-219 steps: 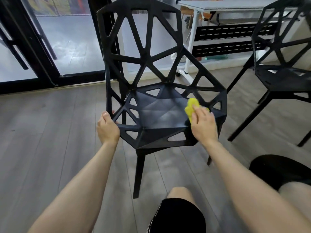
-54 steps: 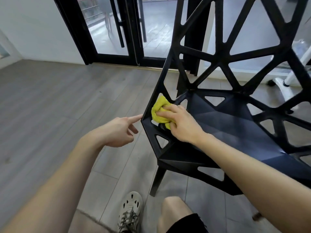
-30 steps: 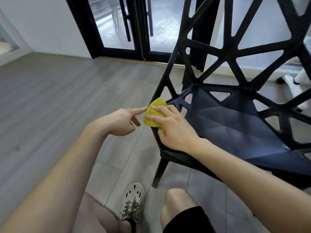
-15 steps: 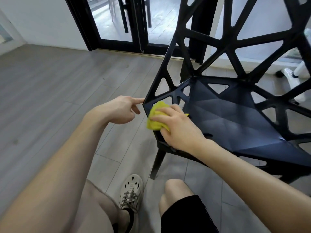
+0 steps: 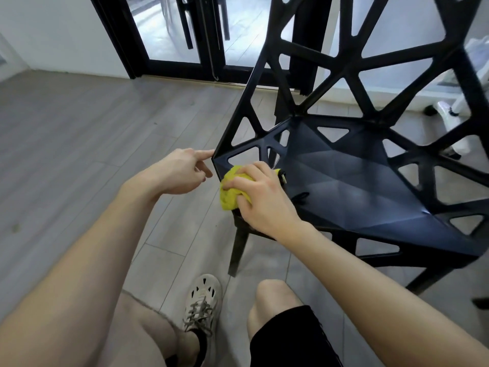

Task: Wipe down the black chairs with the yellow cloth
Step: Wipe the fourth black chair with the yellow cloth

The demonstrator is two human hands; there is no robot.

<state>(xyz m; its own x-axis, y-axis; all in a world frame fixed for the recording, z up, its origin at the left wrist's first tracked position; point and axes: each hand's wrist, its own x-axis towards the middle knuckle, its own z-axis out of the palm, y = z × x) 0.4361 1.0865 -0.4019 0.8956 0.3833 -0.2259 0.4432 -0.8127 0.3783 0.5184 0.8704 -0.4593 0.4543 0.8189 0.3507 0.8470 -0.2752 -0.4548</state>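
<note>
A black chair (image 5: 344,176) with a lattice of triangular openings fills the right half of the view, its seat facing me. My right hand (image 5: 262,197) grips a bunched yellow cloth (image 5: 232,193) and presses it on the chair's front left edge, just below the left corner. My left hand (image 5: 180,172) is to the left of the chair, its index finger stretched out and touching the chair's left corner, the other fingers curled and holding nothing.
Grey wood-plank floor (image 5: 79,144) stretches to the left. Black-framed glass doors (image 5: 180,30) stand behind the chair. A white wheeled base (image 5: 449,112) shows at the far right. My shoe (image 5: 202,300) and knee (image 5: 275,295) are below the chair's front leg.
My right hand has slid the cloth down along the chair's front left edge since a second ago. My left index finger stays on the left corner. The view has shifted slightly.
</note>
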